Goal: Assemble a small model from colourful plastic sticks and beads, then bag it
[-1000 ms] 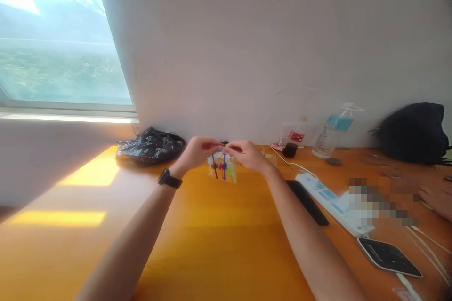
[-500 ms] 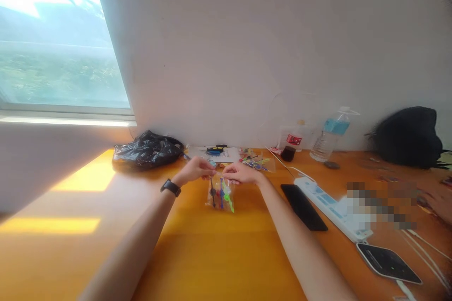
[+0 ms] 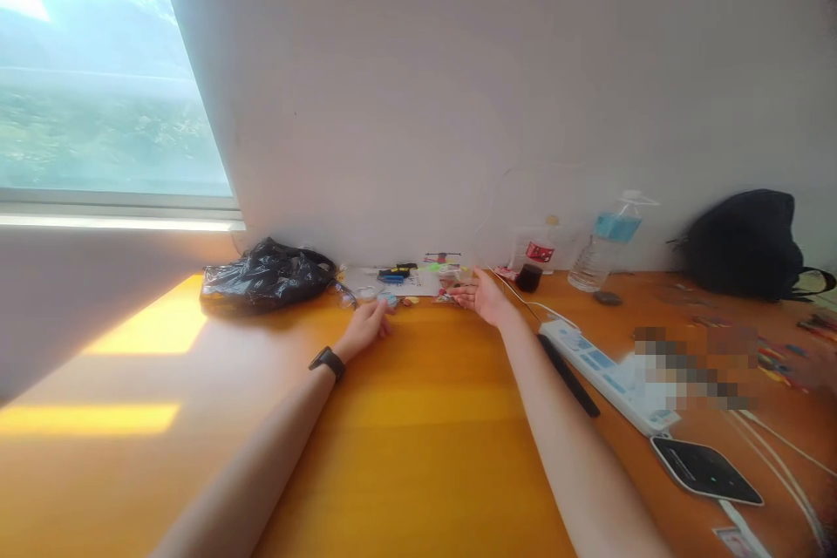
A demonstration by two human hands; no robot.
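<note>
My left hand (image 3: pixel 367 326), with a dark watch (image 3: pixel 328 361) at the wrist, hovers low over the wooden table, its fingers loosely bent and holding nothing. Farther right and forward, my right hand (image 3: pixel 487 298) reaches toward the back of the table with its thumb and fingers spread. Just beyond those fingertips is a small clear bag with colored plastic pieces (image 3: pixel 439 267), one of them bright green; its outline is blurred. Whether the fingertips still touch the bag is hard to see. Behind the hands lies a white printed sheet (image 3: pixel 424 283) with a blue item (image 3: pixel 391 278) on it.
A black plastic bag (image 3: pixel 271 275) stands at the back left. On the right are a power strip (image 3: pixel 602 370), a black slab (image 3: pixel 568 375), a phone-like device (image 3: pixel 706 469), a water bottle (image 3: pixel 598 248), a dark cup (image 3: pixel 528 278) and a black backpack (image 3: pixel 745 244). Another person's hand shows at the right edge.
The clear bag was pinched between both my hands over the table. My right hand has carried it forward to the back, and my left hand has let go and dropped lower.
</note>
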